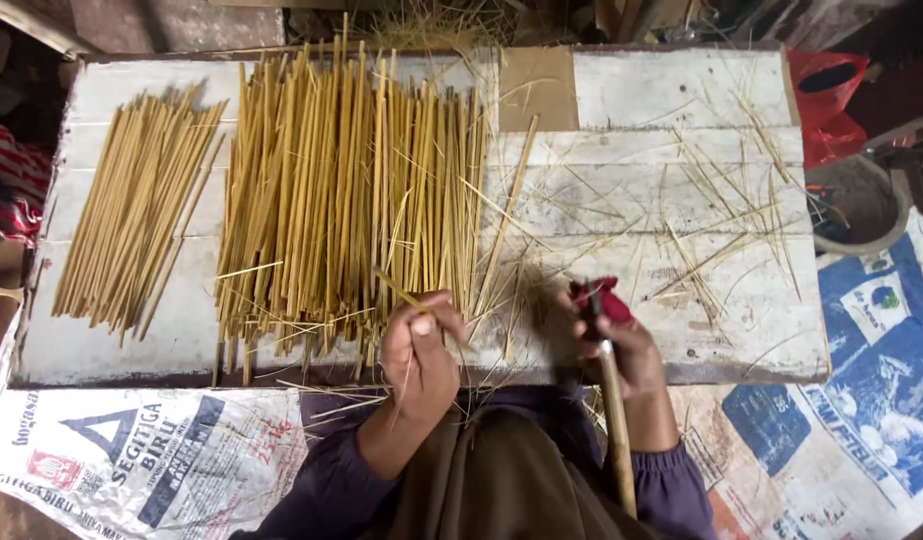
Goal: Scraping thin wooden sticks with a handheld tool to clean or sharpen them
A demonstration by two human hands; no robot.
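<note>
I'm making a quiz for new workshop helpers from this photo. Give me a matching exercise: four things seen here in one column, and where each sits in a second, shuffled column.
Things
1. small bundle of sticks
2. large pile of sticks
3. loose thin slivers
4. red plastic bag

Places
A. scattered over the right part of the white board
B. off the board, past its upper right corner
C. at the left end of the board
D. in the middle of the board, just beyond the left hand

Pairs: 1-C, 2-D, 3-A, 4-B
</note>
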